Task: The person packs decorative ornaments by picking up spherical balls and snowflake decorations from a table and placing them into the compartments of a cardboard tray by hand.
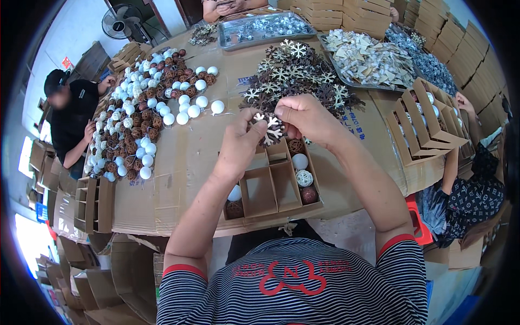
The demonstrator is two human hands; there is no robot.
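Note:
My left hand [241,145] and my right hand [306,117] meet above a cardboard divider tray [271,187]. Together they pinch a small stack of wooden snowflake ornaments [270,130], white on top and dark brown beneath. The tray's right compartments hold a brown wicker ball [295,145], a white ball [300,161], a cream wicker ball [304,177] and a dark red ball [309,195]. A white ball [234,193] shows under my left wrist. Behind my hands lies a pile of brown and white snowflakes [295,73].
A heap of white and brown balls [146,108] covers the table's left. Metal trays [260,30] hold silvery and pale ornaments. Another divider tray [425,122] is at right, by a seated person [466,189]. A person in black [70,119] sits left. Cardboard boxes [374,16] are stacked behind.

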